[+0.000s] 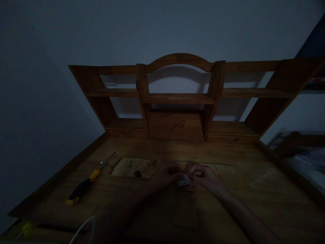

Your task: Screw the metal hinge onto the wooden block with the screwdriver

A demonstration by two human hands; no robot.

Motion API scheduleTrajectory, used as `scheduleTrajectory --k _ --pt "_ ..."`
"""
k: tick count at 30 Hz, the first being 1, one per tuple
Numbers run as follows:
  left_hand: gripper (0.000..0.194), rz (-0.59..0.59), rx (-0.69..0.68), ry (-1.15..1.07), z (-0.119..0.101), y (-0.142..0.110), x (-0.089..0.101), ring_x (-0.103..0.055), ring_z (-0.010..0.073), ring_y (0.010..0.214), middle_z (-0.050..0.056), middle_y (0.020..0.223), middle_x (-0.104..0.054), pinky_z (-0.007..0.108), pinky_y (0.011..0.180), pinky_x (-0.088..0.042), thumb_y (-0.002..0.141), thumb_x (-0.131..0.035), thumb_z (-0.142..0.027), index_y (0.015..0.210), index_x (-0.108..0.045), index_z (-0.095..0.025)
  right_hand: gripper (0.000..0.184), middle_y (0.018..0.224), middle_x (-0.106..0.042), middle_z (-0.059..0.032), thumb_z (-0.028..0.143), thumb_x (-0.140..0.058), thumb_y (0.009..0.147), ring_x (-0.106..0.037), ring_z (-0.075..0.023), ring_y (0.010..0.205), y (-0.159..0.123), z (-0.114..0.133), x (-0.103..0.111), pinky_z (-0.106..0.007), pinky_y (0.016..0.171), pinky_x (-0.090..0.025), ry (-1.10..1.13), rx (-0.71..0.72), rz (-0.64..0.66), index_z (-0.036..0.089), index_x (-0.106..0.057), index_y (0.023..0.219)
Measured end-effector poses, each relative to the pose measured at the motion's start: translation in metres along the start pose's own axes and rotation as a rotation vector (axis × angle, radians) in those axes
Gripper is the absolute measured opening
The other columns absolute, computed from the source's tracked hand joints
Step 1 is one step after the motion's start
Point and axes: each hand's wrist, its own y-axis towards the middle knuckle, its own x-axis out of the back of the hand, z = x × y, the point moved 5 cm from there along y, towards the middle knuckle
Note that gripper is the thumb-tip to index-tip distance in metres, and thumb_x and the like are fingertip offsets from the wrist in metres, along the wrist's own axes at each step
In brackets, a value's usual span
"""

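Lying at nine o'clock from the metal plate (184, 182): yellow-black screwdriver (88, 182); at twelve, wooden shelf unit (177, 98). Left hand (166, 175) and right hand (206, 177), angled inward, both pinch the plate.

From the right hand (207, 179), the table (256, 178) is open toward 3 o'clock. The left hand (166, 174) blocks 9 o'clock — a screwdriver (92, 176) lies farther that way. A white cable (82, 225) loops at 8 o'clock; the shelf (179, 98) bounds 12 o'clock — its upper compartments open.
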Motion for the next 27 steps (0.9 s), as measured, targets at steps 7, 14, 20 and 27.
scheduleTrajectory --k 7,14,20,27 --pt "0.019 0.062 -0.024 0.111 0.008 0.003 -0.001 -0.062 0.0171 0.084 0.003 0.084 -0.069 0.026 0.077 -0.045 0.083 -0.071 -0.036 0.084 -0.075 -0.018 0.036 0.070 -0.070 0.0003 0.051 -0.072 0.073 -0.072 -0.0206 0.060 -0.001 -0.018 -0.010 -0.032 0.056 -0.058 0.156 -0.132 0.109 0.021 -0.055 0.083" --pt "0.021 0.126 -0.068 0.128 0.010 0.002 -0.004 -0.061 0.0165 0.084 0.003 0.084 -0.067 0.025 0.076 -0.044 0.085 -0.070 -0.038 0.085 -0.074 -0.017 0.038 0.062 -0.068 -0.0005 0.050 -0.074 0.073 -0.067 -0.0170 0.052 0.000 -0.023 -0.013 -0.032 0.053 -0.058 0.115 -0.126 0.115 0.017 -0.057 0.080" --pt "0.019 0.141 -0.106 0.178 0.009 0.002 -0.006 -0.061 0.0169 0.085 0.002 0.085 -0.067 0.027 0.080 -0.043 0.087 -0.067 -0.037 0.085 -0.073 -0.019 0.037 0.060 -0.067 0.0020 0.049 -0.071 0.077 -0.067 -0.0188 0.048 -0.001 -0.018 -0.015 -0.032 0.047 -0.057 0.088 -0.101 0.092 0.019 -0.052 0.088" --pt "0.013 0.131 -0.119 0.144 0.005 0.002 -0.005 -0.059 0.0165 0.087 0.001 0.086 -0.066 0.026 0.079 -0.043 0.086 -0.067 -0.031 0.086 -0.069 -0.018 0.015 0.055 -0.058 0.0072 0.036 -0.058 0.087 -0.048 -0.0096 0.033 -0.007 -0.004 -0.013 -0.020 0.032 -0.031 -0.268 0.004 0.026 0.023 -0.056 0.094"
